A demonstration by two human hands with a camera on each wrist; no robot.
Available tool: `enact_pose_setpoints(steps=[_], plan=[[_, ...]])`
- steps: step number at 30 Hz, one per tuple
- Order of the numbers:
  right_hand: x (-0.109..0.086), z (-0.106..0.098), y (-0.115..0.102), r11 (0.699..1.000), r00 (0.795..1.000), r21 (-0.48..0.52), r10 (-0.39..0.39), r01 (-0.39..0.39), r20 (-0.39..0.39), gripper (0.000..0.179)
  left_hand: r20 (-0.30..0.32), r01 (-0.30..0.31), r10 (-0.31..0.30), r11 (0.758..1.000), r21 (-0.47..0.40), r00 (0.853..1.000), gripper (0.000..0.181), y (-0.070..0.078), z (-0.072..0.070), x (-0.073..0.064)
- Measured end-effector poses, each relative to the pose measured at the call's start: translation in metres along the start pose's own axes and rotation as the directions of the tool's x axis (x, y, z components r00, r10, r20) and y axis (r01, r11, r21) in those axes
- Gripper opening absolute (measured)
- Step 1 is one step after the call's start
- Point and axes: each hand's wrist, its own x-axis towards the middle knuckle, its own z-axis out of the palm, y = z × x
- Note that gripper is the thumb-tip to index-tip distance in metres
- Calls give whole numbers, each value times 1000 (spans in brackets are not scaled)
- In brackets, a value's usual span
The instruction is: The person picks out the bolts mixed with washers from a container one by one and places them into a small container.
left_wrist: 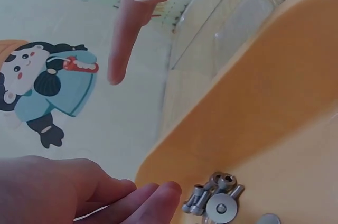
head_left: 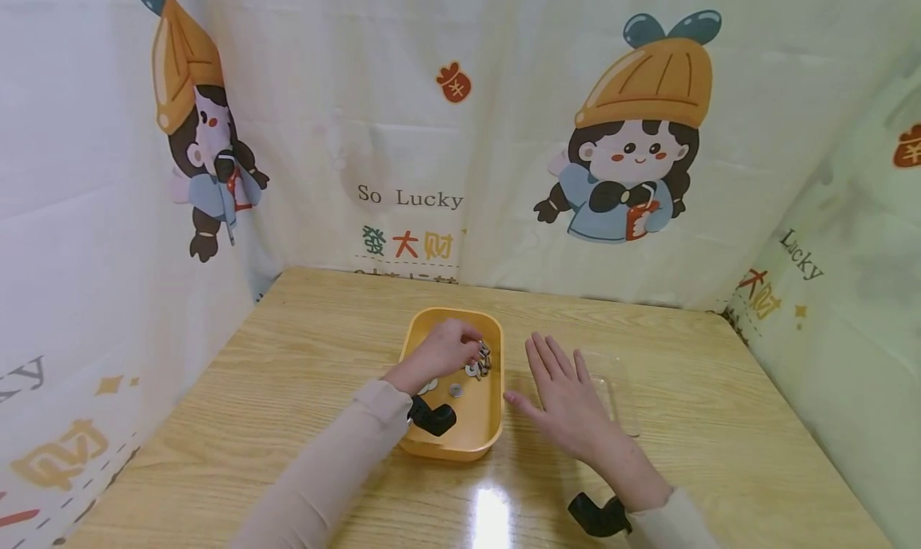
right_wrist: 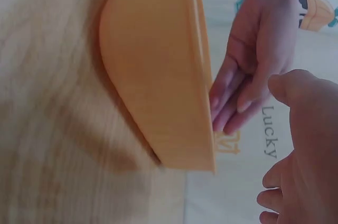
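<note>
My left hand [head_left: 444, 348] reaches over the far part of an orange tray [head_left: 468, 425], its fingers loosely bent above a small pile of metal screws [head_left: 484, 360]. In the left wrist view a gap shows between its fingers, and nothing is held there. Beside the screws [left_wrist: 198, 200] lies a round metal washer-like disc [left_wrist: 221, 208]. Another disc [head_left: 456, 390] sits apart on the tray floor, and pale discs [head_left: 429, 386] are partly hidden by the left wrist. To the right of the tray, my right hand [head_left: 568, 401] is held with fingers straight, holding nothing.
A clear plastic container [head_left: 626, 405] stands on the wooden table [head_left: 705, 421], partly covered by the right hand. Printed curtains [head_left: 504, 133] enclose the table at the back and both sides.
</note>
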Motion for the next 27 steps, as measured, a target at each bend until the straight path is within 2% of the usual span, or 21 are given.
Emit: enact_pose_setpoints(steps=[5, 15, 19, 23, 27], plan=[[-2, 8, -10, 1000, 1000, 21, -17, 17, 22, 90, 38, 62, -62, 998, -16, 997, 27, 1, 5, 5], [-4, 27, -26, 1000, 997, 12, -29, 29, 69, 90, 65, 164, -162, 986, -21, 985, 22, -5, 16, 14], [-5, 32, -29, 999, 996, -25, -43, 45, 73, 90, 62, 198, -199, 980, 19, 978, 22, -6, 19, 16], [-6, 36, -29, 998, 997, -51, -43, 47, 69, 89, 77, 208, -210, 978, 32, 975, 23, -6, 19, 17], [-6, 38, -30, 999, 997, -26, -33, 35, 74, 89, 104, 223, -221, 975, -12, 970, 24, -8, 19, 20]])
